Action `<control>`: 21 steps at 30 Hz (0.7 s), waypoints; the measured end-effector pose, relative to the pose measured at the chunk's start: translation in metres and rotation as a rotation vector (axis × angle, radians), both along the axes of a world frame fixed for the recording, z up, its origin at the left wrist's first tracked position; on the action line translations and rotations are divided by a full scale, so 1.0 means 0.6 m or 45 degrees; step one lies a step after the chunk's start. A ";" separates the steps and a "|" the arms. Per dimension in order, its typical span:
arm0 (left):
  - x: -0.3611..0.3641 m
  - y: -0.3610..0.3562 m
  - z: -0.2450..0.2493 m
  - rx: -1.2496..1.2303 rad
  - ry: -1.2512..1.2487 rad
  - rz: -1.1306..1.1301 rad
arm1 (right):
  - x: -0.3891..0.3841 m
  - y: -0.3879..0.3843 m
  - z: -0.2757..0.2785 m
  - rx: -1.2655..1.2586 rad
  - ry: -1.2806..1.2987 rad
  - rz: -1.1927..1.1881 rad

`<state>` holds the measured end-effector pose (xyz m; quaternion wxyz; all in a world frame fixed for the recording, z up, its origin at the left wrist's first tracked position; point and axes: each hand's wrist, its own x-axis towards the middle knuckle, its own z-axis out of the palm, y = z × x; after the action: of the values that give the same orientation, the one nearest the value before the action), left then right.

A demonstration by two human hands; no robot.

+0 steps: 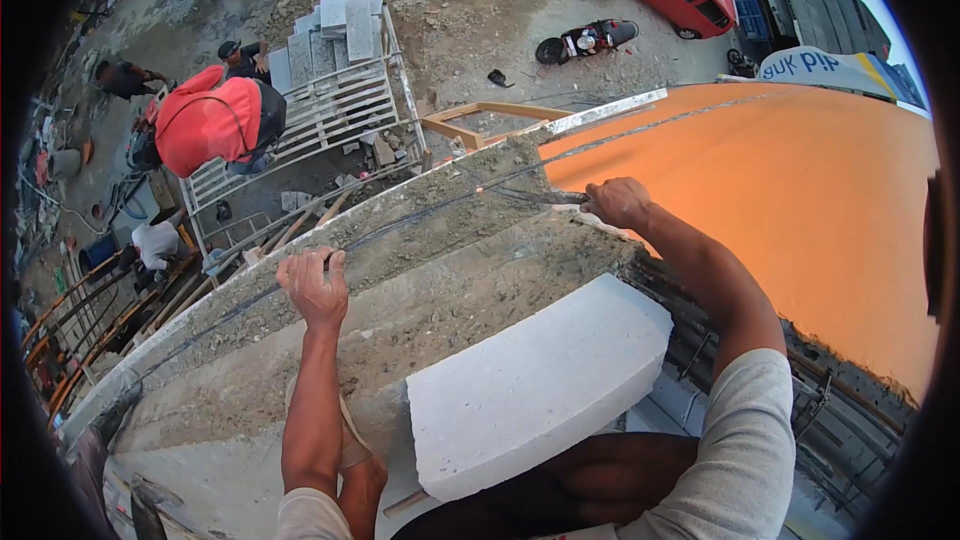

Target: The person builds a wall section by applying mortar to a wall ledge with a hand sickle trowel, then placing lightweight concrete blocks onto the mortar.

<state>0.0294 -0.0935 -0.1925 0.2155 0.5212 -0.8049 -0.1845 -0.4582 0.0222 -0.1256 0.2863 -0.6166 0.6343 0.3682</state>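
**A:** Mortar bed point(440, 270): where does it lie?

**B:** Along the top of the wall point(200, 410), grey and rough, running from the lower left up to the far end. Toward its left, the person's left hand point(315, 285) rests at the outer edge. The fingers curl down beside a dark line point(420, 215), but whether they grip it cannot be told.

**A:** And further right?

**B:** A trowel point(535, 197) lies flat on the bed's far end, with the right hand point(618, 202) closed tight round its handle. Nearer the person, a white block point(540, 390) sits on the wall, up against the mortar's near edge.

**A:** Which step is that?

**B:** Spreading and levelling, by the look of it, since the bed looks lumpy. The next move calls for an even layer and a steady blade, as the drop to the yard point(470, 10) lies just past the edge.
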 end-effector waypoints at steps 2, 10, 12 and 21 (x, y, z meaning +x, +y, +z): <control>0.007 -0.001 -0.002 0.006 0.006 -0.027 | 0.037 -0.008 0.012 -0.167 -0.119 -0.143; 0.004 -0.009 0.008 -0.022 0.007 -0.024 | -0.014 0.035 -0.055 0.154 0.043 -0.108; 0.011 0.011 0.006 0.025 -0.005 -0.036 | -0.004 0.022 -0.027 0.029 0.006 -0.153; 0.009 -0.002 0.013 -0.052 0.006 -0.033 | 0.031 0.060 -0.086 0.081 0.112 -0.129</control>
<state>0.0345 -0.0948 -0.1850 0.2256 0.5057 -0.8148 -0.1719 -0.4397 0.0579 -0.1773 0.2958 -0.5576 0.6646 0.3999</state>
